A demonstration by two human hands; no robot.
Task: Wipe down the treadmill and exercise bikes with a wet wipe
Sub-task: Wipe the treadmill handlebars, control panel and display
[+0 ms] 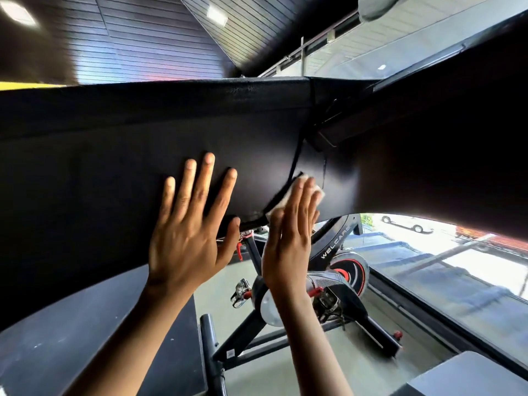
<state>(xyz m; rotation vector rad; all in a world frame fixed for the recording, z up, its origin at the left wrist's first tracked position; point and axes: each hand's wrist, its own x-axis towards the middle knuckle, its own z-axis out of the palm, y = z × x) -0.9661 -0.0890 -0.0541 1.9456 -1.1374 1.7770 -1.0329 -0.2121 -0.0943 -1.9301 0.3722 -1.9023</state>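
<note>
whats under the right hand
A white wet wipe, pressed by the right hand against the black panel. Only its edges show; the hand covers the rest.

A broad black treadmill panel [114, 144] spanned the scene left to right. The left hand [194, 232] lay flat against it, fingers spread. Just right, the right hand [288, 238] pressed a white wipe [319, 192] onto it with straight fingers. Below and farther off, the grey floor [271, 375] carried a black exercise bike [334, 247].
</note>
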